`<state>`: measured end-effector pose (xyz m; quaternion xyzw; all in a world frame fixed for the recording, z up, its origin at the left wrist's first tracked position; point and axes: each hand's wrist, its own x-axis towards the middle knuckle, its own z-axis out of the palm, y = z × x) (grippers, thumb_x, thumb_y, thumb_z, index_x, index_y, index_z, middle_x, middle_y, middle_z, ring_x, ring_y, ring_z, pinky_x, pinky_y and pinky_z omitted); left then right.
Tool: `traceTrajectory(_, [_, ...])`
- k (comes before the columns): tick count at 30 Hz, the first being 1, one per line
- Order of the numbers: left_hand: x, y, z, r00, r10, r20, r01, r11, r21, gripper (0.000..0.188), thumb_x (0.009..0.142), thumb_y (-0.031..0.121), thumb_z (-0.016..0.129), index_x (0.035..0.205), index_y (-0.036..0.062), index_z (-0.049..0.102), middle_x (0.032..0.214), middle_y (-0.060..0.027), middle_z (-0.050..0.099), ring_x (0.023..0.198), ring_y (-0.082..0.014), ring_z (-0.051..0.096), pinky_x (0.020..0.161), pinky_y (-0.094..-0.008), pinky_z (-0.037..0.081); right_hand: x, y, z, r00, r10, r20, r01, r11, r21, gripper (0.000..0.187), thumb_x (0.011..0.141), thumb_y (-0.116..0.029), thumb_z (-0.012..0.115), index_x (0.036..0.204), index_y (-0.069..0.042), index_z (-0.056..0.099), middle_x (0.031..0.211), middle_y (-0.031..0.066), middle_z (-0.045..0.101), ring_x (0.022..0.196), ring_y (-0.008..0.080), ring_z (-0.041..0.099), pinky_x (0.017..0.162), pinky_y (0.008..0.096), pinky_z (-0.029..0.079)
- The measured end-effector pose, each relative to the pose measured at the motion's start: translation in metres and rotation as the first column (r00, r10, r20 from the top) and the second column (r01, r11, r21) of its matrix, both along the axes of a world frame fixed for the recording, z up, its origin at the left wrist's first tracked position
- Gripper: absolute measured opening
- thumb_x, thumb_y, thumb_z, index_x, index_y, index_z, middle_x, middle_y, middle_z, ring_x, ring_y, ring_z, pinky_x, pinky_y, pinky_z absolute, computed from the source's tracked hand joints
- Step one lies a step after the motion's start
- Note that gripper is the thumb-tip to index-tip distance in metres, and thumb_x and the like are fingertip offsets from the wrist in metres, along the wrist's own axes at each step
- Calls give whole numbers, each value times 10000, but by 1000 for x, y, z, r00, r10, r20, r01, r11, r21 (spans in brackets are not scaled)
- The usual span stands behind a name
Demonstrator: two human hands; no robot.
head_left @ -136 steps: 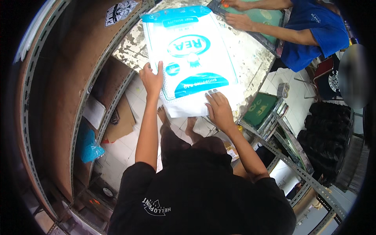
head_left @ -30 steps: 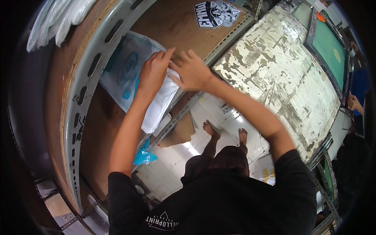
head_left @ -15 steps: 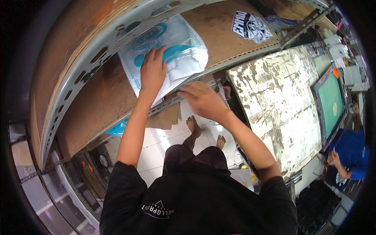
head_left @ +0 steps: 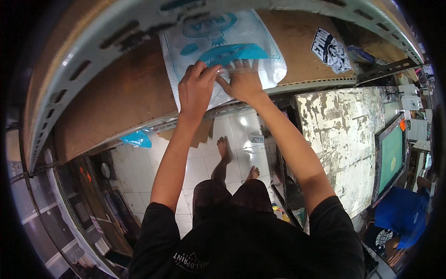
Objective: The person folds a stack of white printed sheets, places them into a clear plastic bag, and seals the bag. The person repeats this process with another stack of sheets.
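With the white-and-blue plastic bag (head_left: 220, 46) lying flat on the brown shelf (head_left: 130, 93), your left hand (head_left: 195, 88) pinches its clear film (head_left: 253, 64) near the front edge, while your right hand (head_left: 245, 86), its grip unclenched, extends spread fingers beneath that film.

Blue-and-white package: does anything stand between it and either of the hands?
Nothing visible does. The left hand appears to pinch the package at its near end; the right hand is spread there, seemingly partly under the clear wrapping. The upper shelf's metal edge hides only the package's far end.
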<state>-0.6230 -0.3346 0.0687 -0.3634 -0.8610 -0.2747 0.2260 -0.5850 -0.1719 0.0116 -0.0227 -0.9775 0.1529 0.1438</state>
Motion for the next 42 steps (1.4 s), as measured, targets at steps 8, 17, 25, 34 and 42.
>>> traceTrajectory(8, [7,-13,-18,999,4,50,-4,1000,-1,197,885,159,756,1078,163,798,878,-62,605,841,-252,633,704,-412,535,-39,4,-29,974,160,-160,-160,987,16,680,942,-498,614,1504,-125,528,1605,220,415,1514,452,299,1216,694,142])
traceTrajectory(17, [15,-10,-22,999,40,8,-40,999,23,201,849,145,746,1046,153,786,876,-45,588,830,-238,635,706,-374,579,20,-6,11,958,278,-77,-275,961,39,489,957,-380,654,1072,94,659,1017,277,655,994,434,623,945,493,489])
traceTrajectory(25, [15,-6,-12,1000,17,-27,-16,1000,20,234,796,142,749,1028,149,772,921,-32,610,851,-245,633,715,-367,587,29,-11,-1,941,265,-210,-263,964,39,525,992,-414,582,1128,87,655,1060,272,671,1030,437,624,963,528,477])
traceTrajectory(34, [11,-3,-35,999,17,-48,-20,998,-53,262,834,85,714,1086,135,764,961,-48,624,857,-248,639,730,-368,590,14,-18,2,962,203,-180,-197,979,52,436,973,-356,597,1053,62,691,1079,273,677,1025,441,636,941,512,504])
traceTrajectory(42, [10,-47,-50,971,240,19,-240,970,34,218,917,79,706,1120,125,771,944,-89,603,915,-302,630,797,-446,538,14,1,21,954,256,-153,-270,960,-76,425,1011,-358,598,1050,51,707,1131,266,667,1078,445,620,1010,498,478])
